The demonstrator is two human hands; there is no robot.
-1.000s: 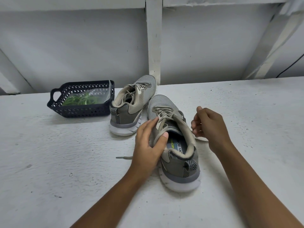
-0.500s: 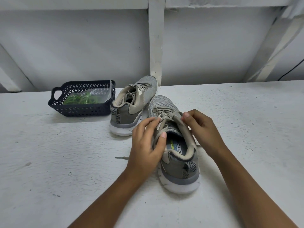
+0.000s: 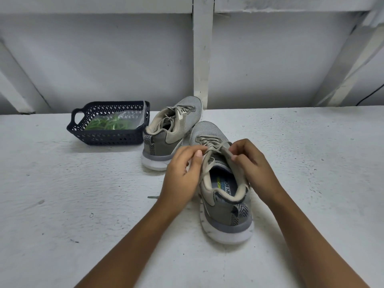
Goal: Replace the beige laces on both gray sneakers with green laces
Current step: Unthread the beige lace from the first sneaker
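Two gray sneakers stand on the white table. The near sneaker points away from me, heel toward me, with its beige lace loosened at the top eyelets. My left hand pinches the lace on the shoe's left side near the tongue. My right hand pinches the lace on the right side of the collar. One lace end trails on the table left of my left wrist. The far sneaker sits behind, still laced in beige. Green laces lie in a clear bag inside the basket.
A dark blue plastic basket stands at the back left of the table, touching the far sneaker's side. A white wall with a vertical post rises behind the table. A black cable hangs at the far right.
My right hand moved left from beside the shoe onto its collar and took the lace. My left hand shifted up from the shoe's side to the lace near the tongue.
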